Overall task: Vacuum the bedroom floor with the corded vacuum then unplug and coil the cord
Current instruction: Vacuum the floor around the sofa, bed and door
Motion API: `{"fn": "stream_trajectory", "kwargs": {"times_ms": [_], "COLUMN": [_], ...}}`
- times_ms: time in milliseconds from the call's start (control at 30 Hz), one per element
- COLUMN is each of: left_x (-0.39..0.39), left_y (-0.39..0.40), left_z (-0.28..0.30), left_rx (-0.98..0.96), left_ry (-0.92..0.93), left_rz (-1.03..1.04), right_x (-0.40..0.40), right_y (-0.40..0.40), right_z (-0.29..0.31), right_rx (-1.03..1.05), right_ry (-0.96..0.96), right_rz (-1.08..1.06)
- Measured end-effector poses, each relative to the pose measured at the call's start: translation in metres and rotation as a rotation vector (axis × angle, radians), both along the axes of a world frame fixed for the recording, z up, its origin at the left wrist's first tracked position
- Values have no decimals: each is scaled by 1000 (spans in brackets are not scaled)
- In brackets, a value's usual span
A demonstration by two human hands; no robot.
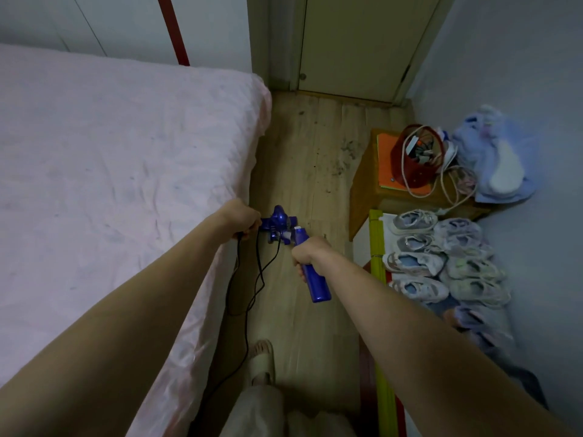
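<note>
A blue corded vacuum (280, 223) is held above the wooden floor (312, 171) between the bed and a low table. My right hand (307, 252) grips its blue handle (317, 283). My left hand (243, 220) is curled around the black cord (260, 272) at the vacuum's left side. The cord hangs in loops below my left hand and trails down along the bed's edge. Dark specks of dirt lie on the floor ahead, near the table. The plug and the vacuum's floor head are out of sight.
A bed with a pink sheet (110, 184) fills the left. A closed door (356, 45) stands ahead. On the right are a low wooden table (366, 190) with a red basket (416, 156), rows of shoes (441, 263), and a yellow-green pole (383, 326).
</note>
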State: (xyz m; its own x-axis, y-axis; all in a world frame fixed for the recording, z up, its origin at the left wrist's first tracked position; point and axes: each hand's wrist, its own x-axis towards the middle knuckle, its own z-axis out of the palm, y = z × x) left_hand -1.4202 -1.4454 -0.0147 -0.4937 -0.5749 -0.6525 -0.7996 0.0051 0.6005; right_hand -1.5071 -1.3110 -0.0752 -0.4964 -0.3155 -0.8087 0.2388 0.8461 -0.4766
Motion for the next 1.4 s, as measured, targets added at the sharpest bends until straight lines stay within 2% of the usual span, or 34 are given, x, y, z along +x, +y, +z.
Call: {"fn": "stream_trajectory", "kwargs": {"times_ms": [300,467,667,1000,1233,1400], "left_x": [-77,-91,-105,-115,-83,-66], "left_y": [-122,-163,-205,-172,-112,-73], "left_z": [-6,-19,-37,-16,4,22], "left_rx": [-28,-41,-42,-28,-89,-128], "left_ry": [4,-4,-15,23,27,44], "left_rz": [-6,-29,-16,12,30,51], "right_x": [-70,-99,-133,-131,-102,-77], "right_y": [-147,-186,-207,-151,-79,-38], "right_z": [2,-15,-36,-27,7,35], "right_rx": [7,15,37,117,122,132], "right_ry": [13,81,173,136,101,-15], "right_rz": [-48,-81,0,114,178,185]}}
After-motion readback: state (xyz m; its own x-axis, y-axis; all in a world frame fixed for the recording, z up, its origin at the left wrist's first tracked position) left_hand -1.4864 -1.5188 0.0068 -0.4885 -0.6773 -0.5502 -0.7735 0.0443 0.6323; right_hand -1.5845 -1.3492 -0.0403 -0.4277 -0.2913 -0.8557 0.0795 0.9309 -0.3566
